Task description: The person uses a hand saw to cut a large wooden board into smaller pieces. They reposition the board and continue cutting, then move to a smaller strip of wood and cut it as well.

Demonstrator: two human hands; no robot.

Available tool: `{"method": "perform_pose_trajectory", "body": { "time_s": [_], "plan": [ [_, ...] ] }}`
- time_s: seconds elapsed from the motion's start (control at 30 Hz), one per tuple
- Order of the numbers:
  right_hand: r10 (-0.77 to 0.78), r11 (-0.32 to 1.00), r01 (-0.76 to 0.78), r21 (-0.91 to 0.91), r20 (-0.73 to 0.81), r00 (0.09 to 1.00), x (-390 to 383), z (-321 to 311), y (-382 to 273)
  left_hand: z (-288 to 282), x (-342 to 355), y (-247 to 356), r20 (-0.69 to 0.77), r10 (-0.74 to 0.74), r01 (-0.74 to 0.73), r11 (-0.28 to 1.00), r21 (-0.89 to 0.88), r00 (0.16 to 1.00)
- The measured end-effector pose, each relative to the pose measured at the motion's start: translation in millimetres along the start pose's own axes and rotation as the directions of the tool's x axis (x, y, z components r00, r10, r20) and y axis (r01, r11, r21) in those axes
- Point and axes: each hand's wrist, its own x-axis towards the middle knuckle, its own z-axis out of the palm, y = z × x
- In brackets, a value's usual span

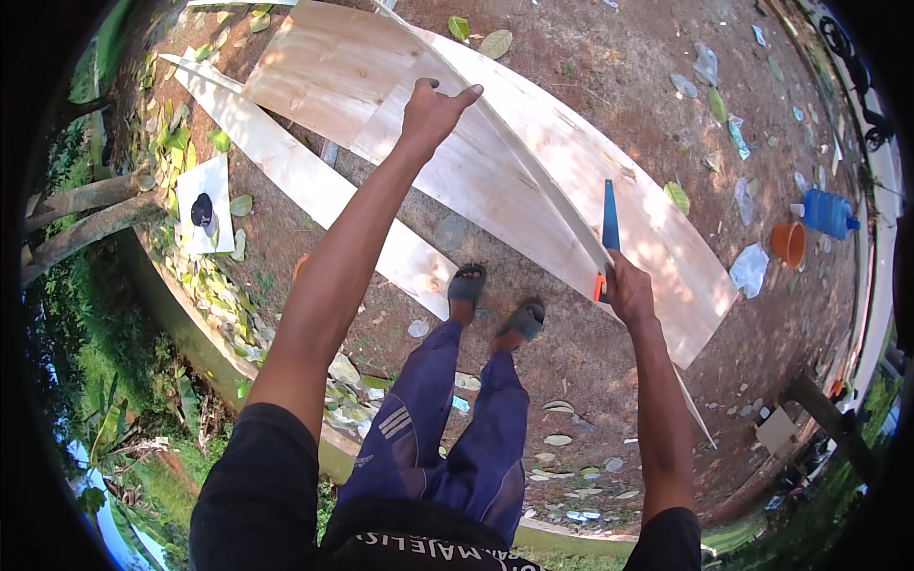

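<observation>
A long, narrow wooden strip (538, 169) slants from the top of the view down to the right, above pale plywood sheets. My left hand (436, 116) is at its upper part, thumb stretched along the edge and fingers curled; the underside of this grip is hidden. Lower down, my right hand (629, 288) is closed around the same strip, whose thin end shows beyond the wrist. Beside the right hand lies a handsaw with a blue blade (610, 217) and an orange handle (600, 287), partly covered by the strip. Under the strip is a curved plywood sheet (657, 257).
Another plywood sheet (319, 62) lies at the far left, with a long tapered panel (314, 186) nearer. A dark cap (202, 209) rests on a white board (219, 174). An orange bucket (788, 245) and blue water jug (828, 211) stand right. Leaves and plastic scraps litter the dirt.
</observation>
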Motion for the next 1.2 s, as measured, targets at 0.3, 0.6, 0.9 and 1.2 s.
{"method": "perform_pose_trajectory", "body": {
  "time_s": [0.3, 0.6, 0.9, 1.2],
  "plan": [
    [0.037, 0.998, -0.037, -0.049, 0.005, 0.999, -6.5, -0.4, 6.7, -10.1, -11.3, 39.9, 0.431, 0.108, -0.001, 0.970, -0.241, 0.896],
    [0.038, 0.999, -0.037, -0.031, 0.006, 0.999, -3.7, 0.3, 1.3, -9.9, 38.8, 14.6, 0.379, 0.008, 0.099, 0.960, -0.262, 0.925],
    [0.051, 0.998, -0.050, -0.046, 0.028, 0.998, -2.5, -0.2, 3.8, -21.1, 67.5, 31.2, 0.166, -0.258, 0.301, 0.889, -0.346, 0.952],
    [0.073, 0.997, -0.072, -0.011, 0.062, 0.995, 0.5, -5.5, -0.5, -23.9, 113.2, 16.8, -0.025, -0.272, 0.242, 0.891, -0.385, 0.962]
  ]
}}
